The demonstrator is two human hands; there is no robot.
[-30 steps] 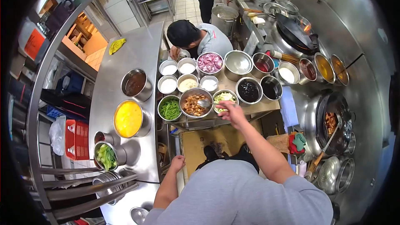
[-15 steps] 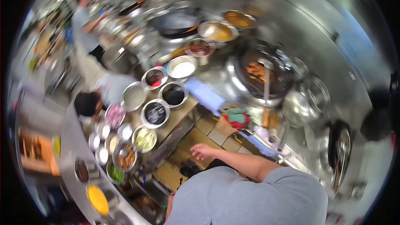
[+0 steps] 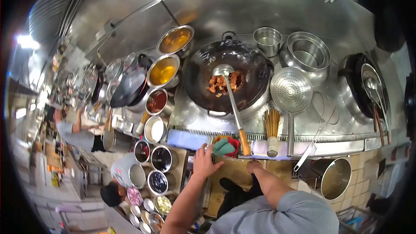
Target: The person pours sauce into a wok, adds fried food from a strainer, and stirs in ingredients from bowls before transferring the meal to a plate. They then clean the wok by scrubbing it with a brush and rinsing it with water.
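Observation:
My left hand (image 3: 204,161) is open with its fingers apart, reaching up to the folded green cloth (image 3: 223,147) and red cloth (image 3: 234,146) on the stove's front edge. Its fingertips are beside or touching the cloths. My right hand (image 3: 255,166) is curled closed just below the wooden handle end of a ladle (image 3: 233,104), apart from it; no object shows in the fingers. The ladle's metal bowl rests in a black wok (image 3: 203,91), against browned food pieces (image 3: 236,80).
Right of the wok are a bamboo brush (image 3: 272,130), a perforated strainer (image 3: 291,91) and metal pots (image 3: 308,52). Bowls of yellow liquid (image 3: 163,70) and red sauce (image 3: 156,102) stand left. Ingredient bowls (image 3: 157,182) line the lower left, near a bending person (image 3: 123,171). A large pot (image 3: 336,178) stands right.
My view has swung from the ingredient bowls to face the wok. My left hand has come up beside the cloths. My right hand, earlier with fingers extended, is now curled near the ladle handle.

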